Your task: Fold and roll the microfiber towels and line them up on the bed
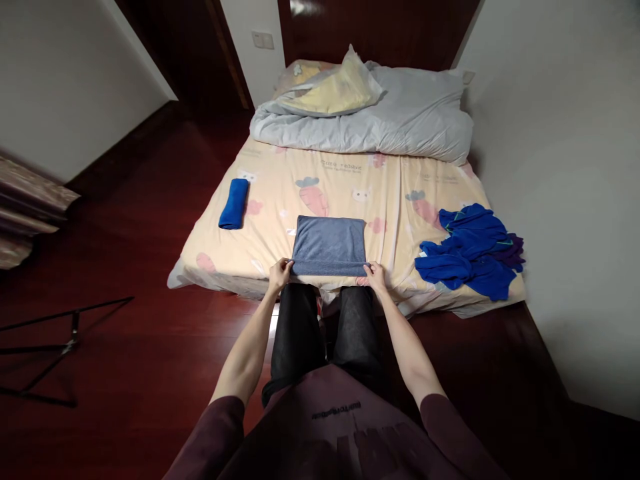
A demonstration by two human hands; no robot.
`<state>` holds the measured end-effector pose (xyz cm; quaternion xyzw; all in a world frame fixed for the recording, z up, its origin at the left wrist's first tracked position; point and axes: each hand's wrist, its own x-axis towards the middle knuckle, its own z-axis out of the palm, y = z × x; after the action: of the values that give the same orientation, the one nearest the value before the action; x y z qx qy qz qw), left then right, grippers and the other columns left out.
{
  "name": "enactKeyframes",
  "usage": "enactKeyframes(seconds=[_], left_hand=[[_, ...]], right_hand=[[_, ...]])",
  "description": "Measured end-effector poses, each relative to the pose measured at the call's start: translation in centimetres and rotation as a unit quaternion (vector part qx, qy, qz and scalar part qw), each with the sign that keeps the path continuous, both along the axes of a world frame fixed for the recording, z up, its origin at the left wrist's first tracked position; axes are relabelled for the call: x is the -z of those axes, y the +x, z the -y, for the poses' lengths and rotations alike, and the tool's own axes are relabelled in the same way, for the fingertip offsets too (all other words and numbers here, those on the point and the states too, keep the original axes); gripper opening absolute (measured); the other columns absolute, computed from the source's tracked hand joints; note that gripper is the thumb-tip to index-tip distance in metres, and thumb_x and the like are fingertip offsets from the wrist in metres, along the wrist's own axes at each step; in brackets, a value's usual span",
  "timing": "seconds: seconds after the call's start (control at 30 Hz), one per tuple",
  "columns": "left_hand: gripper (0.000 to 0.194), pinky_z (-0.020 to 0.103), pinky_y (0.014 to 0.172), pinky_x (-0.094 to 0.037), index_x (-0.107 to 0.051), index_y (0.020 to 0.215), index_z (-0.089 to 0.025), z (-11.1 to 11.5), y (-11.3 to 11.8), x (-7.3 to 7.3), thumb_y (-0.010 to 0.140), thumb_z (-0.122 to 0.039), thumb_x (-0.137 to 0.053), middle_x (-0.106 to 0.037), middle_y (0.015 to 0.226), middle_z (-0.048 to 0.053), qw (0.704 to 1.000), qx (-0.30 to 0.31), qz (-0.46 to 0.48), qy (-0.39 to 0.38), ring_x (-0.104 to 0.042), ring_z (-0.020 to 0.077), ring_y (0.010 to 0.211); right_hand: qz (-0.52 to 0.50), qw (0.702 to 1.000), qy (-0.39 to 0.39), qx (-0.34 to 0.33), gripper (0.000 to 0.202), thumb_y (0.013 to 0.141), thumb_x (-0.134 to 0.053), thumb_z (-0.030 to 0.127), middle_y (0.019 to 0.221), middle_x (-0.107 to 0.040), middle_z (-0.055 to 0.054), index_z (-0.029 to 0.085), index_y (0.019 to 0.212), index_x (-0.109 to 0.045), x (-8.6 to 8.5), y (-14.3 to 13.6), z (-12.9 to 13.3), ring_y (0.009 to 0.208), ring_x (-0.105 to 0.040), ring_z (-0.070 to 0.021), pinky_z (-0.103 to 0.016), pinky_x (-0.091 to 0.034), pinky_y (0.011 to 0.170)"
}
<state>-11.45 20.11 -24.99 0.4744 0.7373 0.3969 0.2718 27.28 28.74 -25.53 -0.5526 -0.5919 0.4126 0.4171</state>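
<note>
A grey-blue towel (330, 241) lies flat on the bed near its front edge, with a narrow strip along its near side folded over. My left hand (281, 273) pinches the near left corner of that fold. At the near right corner, my right hand (375, 275) is closed on the same fold. Left of the towel is a rolled or folded blue cloth (233, 204). To the right lies a loose heap of blue cloths (470, 250), with a dark purple piece at its right side.
The bed (270, 180) has a patterned yellowish sheet. A grey quilt (420, 107) and a yellow pillow (335, 90) lie at its far end. A black tripod stand (70, 345) is on the floor at the left, and a wall borders the right side.
</note>
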Motion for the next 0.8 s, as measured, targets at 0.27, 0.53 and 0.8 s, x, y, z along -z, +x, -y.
enactKeyframes(seconds=[0.27,0.53,0.8], left_hand=[[0.034,0.033,0.077,-0.048,-0.068,0.098,-0.020,-0.4,0.6,0.7,0.095,-0.049,-0.049,-0.075,0.085,0.009,0.997,-0.023,-0.062,-0.043,-0.069,0.0252,0.080],[0.030,0.032,0.073,-0.047,-0.066,0.097,-0.023,-0.1,1.2,0.7,0.096,-0.048,-0.048,-0.071,0.075,0.005,0.997,-0.055,-0.049,-0.009,-0.067,0.0243,0.073],[0.036,0.033,0.078,-0.050,-0.065,0.095,-0.022,0.6,0.8,0.4,0.093,-0.055,-0.050,-0.073,0.084,0.007,0.999,-0.051,0.006,0.012,-0.068,0.0239,0.082]], right_hand=[[0.023,0.999,-0.003,0.024,0.032,0.079,-0.060,0.056,0.067,-0.058,-0.001,0.024,0.079,-0.057,0.1,-0.3,-0.1,0.065,-0.056,-0.0204,-0.032,-0.048,0.065],[0.007,1.000,-0.011,0.024,0.036,0.078,-0.061,0.060,0.074,-0.066,-0.003,0.024,0.083,-0.059,0.5,0.0,-0.6,0.073,-0.064,-0.0222,-0.034,-0.054,0.073],[-0.009,0.999,-0.006,0.040,0.044,0.079,-0.062,0.064,0.083,-0.071,-0.007,0.021,0.090,-0.063,1.9,0.5,-0.7,0.080,-0.070,-0.0234,-0.035,-0.057,0.077]])
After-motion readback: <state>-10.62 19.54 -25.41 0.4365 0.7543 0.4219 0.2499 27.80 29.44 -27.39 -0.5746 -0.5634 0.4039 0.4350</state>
